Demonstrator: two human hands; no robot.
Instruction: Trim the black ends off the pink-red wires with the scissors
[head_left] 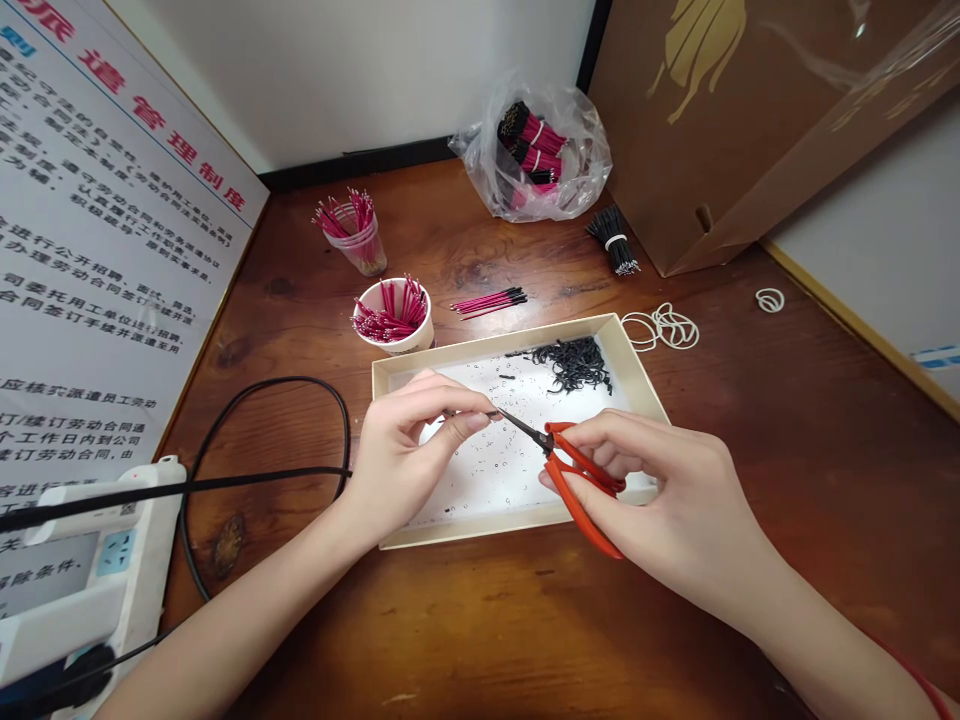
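My left hand [420, 440] pinches a short, thin dark piece [493, 413] between thumb and forefinger; it looks like black tubing or wire, too small to tell. My right hand [645, 470] is closed round the red-handled scissors [577, 470], and their dark tips touch or nearly touch that piece. Both hands are above a shallow cardboard tray [495, 347] with a white bottom. Inside it, a heap of short black pieces [574, 365] lies at the far right, and tiny dark scraps are scattered over the rest.
Behind the tray are a paper cup [420, 335] and a clear plastic cup [367, 255] of red wires, a row of red-and-black wires [487, 302], a plastic bag [577, 190] of bundles, a black bundle [616, 243] and white rubber bands [671, 328]. A power strip [146, 570] and black cable [262, 383] are left.
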